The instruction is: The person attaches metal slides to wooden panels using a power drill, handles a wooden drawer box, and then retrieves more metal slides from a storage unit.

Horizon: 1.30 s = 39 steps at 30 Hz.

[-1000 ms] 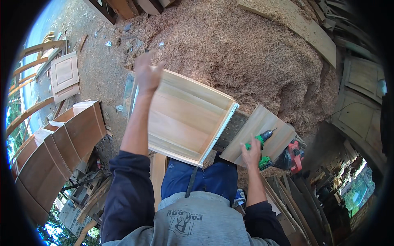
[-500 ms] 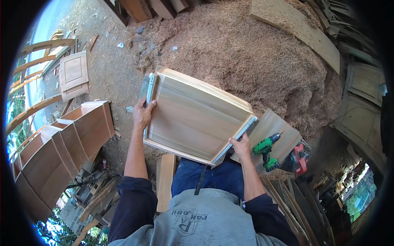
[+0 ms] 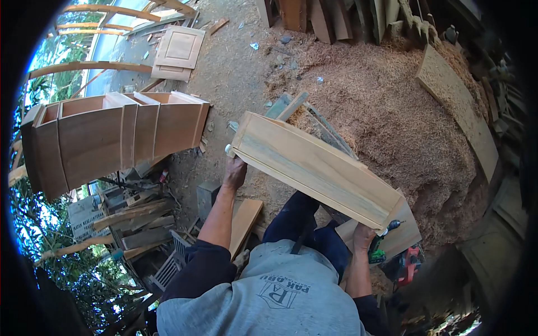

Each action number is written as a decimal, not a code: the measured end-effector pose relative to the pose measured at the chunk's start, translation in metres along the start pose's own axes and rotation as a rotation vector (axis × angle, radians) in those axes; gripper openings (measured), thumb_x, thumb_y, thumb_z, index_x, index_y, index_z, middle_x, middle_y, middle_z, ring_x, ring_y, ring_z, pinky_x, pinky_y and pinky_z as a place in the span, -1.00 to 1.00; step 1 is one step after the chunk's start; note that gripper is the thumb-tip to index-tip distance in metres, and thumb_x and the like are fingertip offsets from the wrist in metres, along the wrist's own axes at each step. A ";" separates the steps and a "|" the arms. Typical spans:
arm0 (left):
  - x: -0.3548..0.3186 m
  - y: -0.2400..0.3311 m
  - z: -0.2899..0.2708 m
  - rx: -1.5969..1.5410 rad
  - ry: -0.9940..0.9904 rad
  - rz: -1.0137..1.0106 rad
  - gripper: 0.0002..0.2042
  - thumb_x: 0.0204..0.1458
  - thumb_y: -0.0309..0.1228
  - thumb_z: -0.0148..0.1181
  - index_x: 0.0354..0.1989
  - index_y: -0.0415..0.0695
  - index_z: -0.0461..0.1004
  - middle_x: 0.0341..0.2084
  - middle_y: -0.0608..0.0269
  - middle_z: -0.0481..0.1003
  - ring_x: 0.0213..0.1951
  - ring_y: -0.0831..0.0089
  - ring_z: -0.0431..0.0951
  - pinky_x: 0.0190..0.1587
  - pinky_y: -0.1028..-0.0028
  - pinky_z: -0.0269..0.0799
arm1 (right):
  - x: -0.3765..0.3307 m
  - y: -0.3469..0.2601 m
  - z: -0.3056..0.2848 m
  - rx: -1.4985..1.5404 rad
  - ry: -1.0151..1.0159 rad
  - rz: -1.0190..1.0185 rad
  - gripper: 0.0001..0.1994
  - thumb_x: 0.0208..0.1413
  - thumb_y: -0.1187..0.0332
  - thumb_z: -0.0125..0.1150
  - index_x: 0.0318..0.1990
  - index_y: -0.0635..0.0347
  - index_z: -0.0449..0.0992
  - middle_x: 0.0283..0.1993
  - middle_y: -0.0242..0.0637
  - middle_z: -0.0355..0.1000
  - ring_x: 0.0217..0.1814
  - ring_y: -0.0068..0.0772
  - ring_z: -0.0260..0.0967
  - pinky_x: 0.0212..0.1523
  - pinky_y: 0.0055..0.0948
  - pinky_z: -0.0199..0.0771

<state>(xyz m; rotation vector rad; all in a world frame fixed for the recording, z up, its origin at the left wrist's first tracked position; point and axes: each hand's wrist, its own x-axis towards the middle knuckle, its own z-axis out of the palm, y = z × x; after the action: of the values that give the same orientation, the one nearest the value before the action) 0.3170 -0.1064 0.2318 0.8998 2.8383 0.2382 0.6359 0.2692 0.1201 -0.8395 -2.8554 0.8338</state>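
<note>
A pale wooden drawer [image 3: 314,171] is held up in front of me, tilted so that a long outer side faces me and its inside is hidden. My left hand [image 3: 235,171] grips its left end from below, close to a small white wheel at the corner. At the other end, my right hand [image 3: 363,237] is closed on the lower right corner. Just beside that hand lies a green cordless drill [image 3: 378,253], partly covered by it, near a flat wooden board [image 3: 404,232].
A red power tool [image 3: 411,263] lies right of the drill. Beyond the drawer, part of a narrow stand [image 3: 330,134] shows above wood shavings [image 3: 386,106]. To the left stands a large wooden cabinet [image 3: 95,140], with a panelled door [image 3: 179,47] behind it. Scrap wood [image 3: 140,224] is piled lower left.
The drawer has been tipped, so its open inside and metal runners have given way to an outer side. Both hands keep hold of it. My view has swung, shifting the surroundings.
</note>
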 end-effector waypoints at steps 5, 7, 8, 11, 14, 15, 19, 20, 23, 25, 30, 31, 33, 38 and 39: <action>-0.040 -0.004 0.051 -0.295 -0.071 -0.239 -0.68 0.08 -0.47 0.01 0.03 -0.16 0.46 0.01 0.02 0.48 0.12 0.00 0.40 0.18 0.09 0.29 | -0.039 0.054 0.033 -0.237 -0.040 -0.132 -0.49 0.16 0.29 0.25 0.23 0.17 0.28 0.19 -0.24 0.38 0.25 -0.20 0.32 0.22 -0.27 0.33; -0.049 -0.002 0.060 -0.458 0.021 -0.298 -0.68 0.01 -0.49 0.04 -0.02 -0.14 0.49 -0.01 0.06 0.50 0.13 -0.01 0.39 0.18 0.04 0.26 | -0.047 0.056 0.030 -0.429 -0.019 -0.206 -0.52 0.13 0.25 0.28 0.19 0.14 0.34 0.12 -0.25 0.43 0.17 -0.25 0.38 0.16 -0.25 0.38; -0.052 -0.005 0.060 -0.285 0.012 -0.170 -0.68 0.02 -0.49 0.03 -0.02 -0.14 0.49 -0.01 0.05 0.50 0.12 -0.01 0.40 0.17 0.04 0.27 | -0.051 0.056 0.027 -0.494 -0.017 -0.231 -0.52 0.12 0.24 0.29 0.18 0.12 0.36 0.10 -0.26 0.45 0.15 -0.27 0.40 0.15 -0.24 0.40; -0.059 -0.012 0.062 -0.169 0.014 -0.038 -0.68 0.04 -0.48 0.02 -0.02 -0.14 0.50 -0.02 0.02 0.50 0.12 -0.02 0.38 0.20 0.04 0.25 | -0.053 0.065 0.017 -0.110 -0.145 -0.053 -0.42 0.17 0.15 0.15 0.33 -0.01 0.21 0.36 -0.21 0.19 0.38 -0.08 0.15 0.33 0.06 0.12; -0.077 -0.026 0.057 -0.773 -0.053 -0.515 -0.71 0.13 -0.40 0.01 0.00 -0.18 0.49 -0.04 0.12 0.53 0.05 0.09 0.48 0.12 0.16 0.39 | -0.032 0.021 -0.017 0.397 -0.107 0.045 -0.55 0.06 0.19 0.32 0.07 0.19 0.45 -0.03 -0.27 0.51 0.04 -0.32 0.48 -0.01 -0.31 0.50; -0.069 -0.015 0.048 -1.165 -0.043 -0.713 -0.71 0.18 -0.36 0.00 0.01 -0.19 0.48 -0.06 0.13 0.54 0.01 0.15 0.52 0.07 0.21 0.44 | -0.029 0.016 -0.027 0.478 -0.094 0.034 -0.54 0.06 0.20 0.30 0.08 0.22 0.44 -0.02 -0.27 0.51 0.04 -0.33 0.48 -0.02 -0.31 0.51; -0.046 -0.014 0.006 -1.662 0.017 -1.155 -0.64 0.28 -0.18 -0.05 0.01 -0.21 0.47 -0.14 0.16 0.56 -0.12 0.34 0.58 -0.06 0.33 0.54 | -0.004 0.001 -0.055 1.217 -0.334 0.521 -0.38 0.16 0.06 0.15 0.31 0.19 0.23 0.22 -0.13 0.33 0.23 -0.25 0.33 0.19 -0.22 0.34; -0.048 -0.026 0.006 -1.573 -0.034 -1.201 -0.60 0.29 -0.11 -0.06 0.00 -0.20 0.46 -0.18 0.16 0.57 -0.14 0.37 0.58 -0.07 0.34 0.55 | 0.015 -0.019 -0.064 1.376 -0.338 0.655 -0.31 0.20 -0.04 0.09 0.37 0.16 0.15 0.33 -0.10 0.23 0.32 -0.24 0.24 0.32 -0.09 0.22; -0.036 -0.036 0.005 -1.779 -0.311 -1.139 -0.47 0.26 0.06 -0.07 0.06 -0.20 0.44 -0.17 0.15 0.57 -0.12 0.38 0.58 -0.05 0.38 0.54 | 0.045 -0.041 -0.072 1.574 -0.444 1.255 -0.27 0.23 -0.06 0.06 0.42 0.16 0.07 0.32 -0.09 0.24 0.29 -0.18 0.27 0.25 -0.31 0.29; -0.037 -0.034 0.015 -1.676 -0.429 -1.114 -0.32 0.19 0.19 -0.08 0.18 -0.20 0.37 0.01 0.08 0.51 0.03 0.35 0.53 0.09 0.35 0.46 | 0.049 -0.044 -0.059 1.505 -0.527 1.234 -0.26 0.22 -0.08 0.06 0.42 0.17 0.07 0.32 -0.09 0.24 0.31 -0.18 0.24 0.27 -0.28 0.26; -0.042 -0.040 0.017 -1.674 -0.541 -1.000 -0.18 0.13 0.26 -0.07 0.39 -0.13 0.08 0.26 0.10 0.28 0.24 0.31 0.32 0.26 0.28 0.26 | 0.055 -0.054 -0.031 1.221 -0.742 1.158 -0.25 0.13 0.03 0.24 0.37 0.22 0.12 0.28 -0.11 0.27 0.28 -0.17 0.23 0.29 -0.25 0.22; -0.043 -0.047 0.020 -1.616 -0.701 -1.059 -0.16 0.11 0.26 -0.04 0.41 -0.09 0.04 0.27 0.10 0.27 0.25 0.30 0.31 0.26 0.28 0.27 | 0.055 -0.052 -0.025 1.213 -0.745 1.162 -0.25 0.13 0.03 0.24 0.37 0.22 0.12 0.28 -0.11 0.27 0.28 -0.17 0.23 0.29 -0.25 0.22; -0.041 -0.054 0.030 -1.639 -0.740 -1.030 -0.16 0.09 0.25 0.01 0.41 -0.07 0.04 0.25 0.11 0.29 0.24 0.31 0.31 0.26 0.27 0.27 | 0.056 -0.049 -0.017 1.143 -0.837 1.237 -0.26 0.01 0.20 0.30 0.34 0.25 0.16 0.23 -0.10 0.30 0.26 -0.19 0.25 0.26 -0.25 0.24; -0.007 -0.057 0.053 -1.584 -0.819 -0.986 -0.24 0.13 0.11 0.12 0.39 -0.05 0.05 0.18 0.16 0.35 0.20 0.33 0.36 0.25 0.25 0.31 | 0.042 -0.053 -0.013 1.130 -0.760 1.260 -0.26 -0.09 0.34 0.26 0.31 0.28 0.18 0.18 -0.09 0.33 0.21 -0.19 0.29 0.19 -0.23 0.30; 0.004 -0.053 0.054 -1.562 -0.830 -1.012 -0.25 0.12 0.02 0.17 0.38 -0.07 0.05 0.16 0.13 0.36 0.18 0.33 0.38 0.23 0.25 0.34 | 0.041 -0.056 -0.014 1.134 -0.754 1.286 -0.28 -0.10 0.35 0.24 0.30 0.29 0.19 0.17 -0.08 0.33 0.20 -0.19 0.29 0.18 -0.22 0.32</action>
<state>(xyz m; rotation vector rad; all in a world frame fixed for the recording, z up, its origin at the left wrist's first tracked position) 0.2952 -0.1411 0.1686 -0.6166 1.2639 1.2139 0.5761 0.2577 0.1562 -2.2511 -1.0768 2.8033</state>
